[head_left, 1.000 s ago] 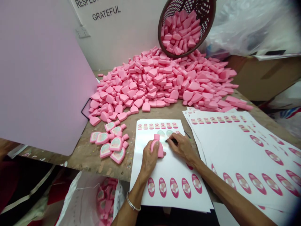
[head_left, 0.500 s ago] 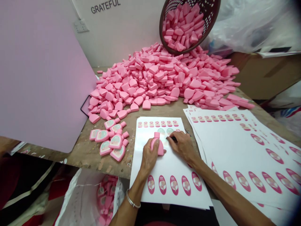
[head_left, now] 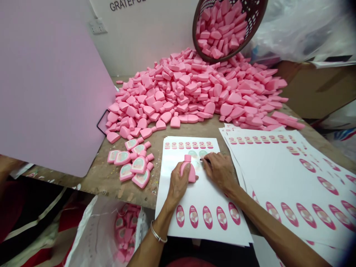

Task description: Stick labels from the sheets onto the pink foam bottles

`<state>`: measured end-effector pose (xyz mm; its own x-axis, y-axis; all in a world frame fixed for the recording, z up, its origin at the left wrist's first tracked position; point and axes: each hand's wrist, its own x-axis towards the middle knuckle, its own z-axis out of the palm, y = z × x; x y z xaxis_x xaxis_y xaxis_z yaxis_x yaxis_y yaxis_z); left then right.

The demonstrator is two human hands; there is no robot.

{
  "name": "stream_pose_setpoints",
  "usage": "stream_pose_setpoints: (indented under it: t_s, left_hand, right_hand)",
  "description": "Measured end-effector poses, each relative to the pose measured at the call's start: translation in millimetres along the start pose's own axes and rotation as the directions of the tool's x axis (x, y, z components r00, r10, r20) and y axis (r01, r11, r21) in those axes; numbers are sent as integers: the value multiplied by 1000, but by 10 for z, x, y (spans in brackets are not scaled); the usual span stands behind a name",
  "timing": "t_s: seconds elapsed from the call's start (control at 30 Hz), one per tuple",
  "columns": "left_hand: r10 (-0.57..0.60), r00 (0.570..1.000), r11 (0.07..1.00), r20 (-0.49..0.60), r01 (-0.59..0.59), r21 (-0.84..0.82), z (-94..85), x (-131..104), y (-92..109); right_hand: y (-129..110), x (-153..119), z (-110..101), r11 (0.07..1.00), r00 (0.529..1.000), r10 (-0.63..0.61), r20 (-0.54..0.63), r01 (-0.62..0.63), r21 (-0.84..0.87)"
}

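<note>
The left hand (head_left: 178, 181) was clamped around a pink bottle-shaped piece (head_left: 188, 169), holding it cap-up on the near sticker sheet (head_left: 205, 193). Just beside it, the right hand (head_left: 219, 171) had its fingers pinched together on a thin dark tool (head_left: 205, 160), whose tip met the sheet by the pale oval stickers (head_left: 198, 153) under the top row. Against the half second before, both hands and the bottle sat in almost the same spot on the sheet; only the view had shifted slightly. In my judgement the sticker was not yet lifted, so the bottle's face remained bare.

To the left on the bench (head_left: 111, 178) lay a small cluster of labelled bottles (head_left: 133, 165), well apart from the big heap of plain pink bottles (head_left: 194, 92) spilling from a tipped basket (head_left: 250, 26). More sticker sheets (head_left: 292, 167) fanned out to the right.
</note>
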<state>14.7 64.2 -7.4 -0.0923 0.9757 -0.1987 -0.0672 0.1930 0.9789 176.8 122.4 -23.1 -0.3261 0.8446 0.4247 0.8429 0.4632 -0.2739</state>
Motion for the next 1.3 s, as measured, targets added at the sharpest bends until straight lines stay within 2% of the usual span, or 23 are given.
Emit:
stream_pose_setpoints:
  t_s: [0.27,0.43,0.77,0.87,0.97,1.07,1.17,1.23,1.3]
  left_hand:
    - [6,1000,1000,6,-6,-17,-10,10,-10]
    - [-5,1000,1000,0,5,-15,-9,4,-1]
    - [23,1000,1000,1,-23,12,-11,18,-42]
    - [30,1000,1000,-9,-30,8,-9,28,-61]
    - [27,1000,1000,-1,-27,-11,-12,42,-75]
    - [22,1000,999,-3,-22,-47,-18,42,-65]
    - [9,999,994,-32,-13,-109,-21,4,-18]
    - [4,999,985,-39,-10,-170,-19,-40,35]
    - [-6,999,967,-42,-5,-255,-9,-90,104]
  right_hand:
    - [59,56,16,995,992,-58,110,49,85]
    - [69,66,1,978,987,-40,158,6,208]
    - [57,73,60,980,991,12,130,-38,196]
    - [81,61,115,957,995,40,90,-64,283]
    - [96,45,137,897,992,95,84,-122,426]
    - [69,67,35,778,967,223,124,-253,575]
    - [-14,124,-193,660,922,355,152,-362,659]
    - [-97,148,-357,651,914,360,187,-390,651]
    - [-192,145,-485,681,922,314,225,-384,624]
